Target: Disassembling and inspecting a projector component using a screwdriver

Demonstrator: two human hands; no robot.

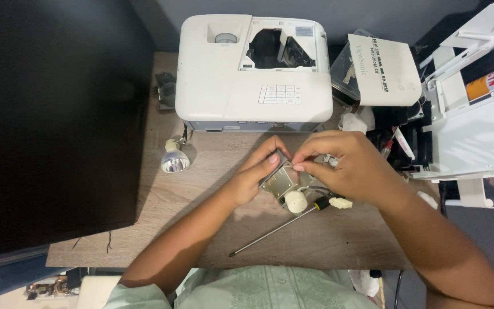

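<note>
Metal-cased lamp module (284,184) with white ceramic end, tilted above the desk.

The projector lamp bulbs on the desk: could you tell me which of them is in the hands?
The one mounted in the metal housing, held between the left hand and right hand. The other bulb lies bare and untouched at the left, beside the white projector.

You are at a small electronics repair spot, more a cluttered home work corner than a fitted workshop. Your fingers (298,167) work over a wood-grain bench (327,240). Just beyond them stands a white projector (224,86) with its top hatch open. A bare reflector bulb (175,161) lies well to the left of your fingers, and a long screwdriver (275,230) just below them. To their right, opened white casings (475,137) and loose parts pile up. A dark panel (52,114) fills the far left.
</note>
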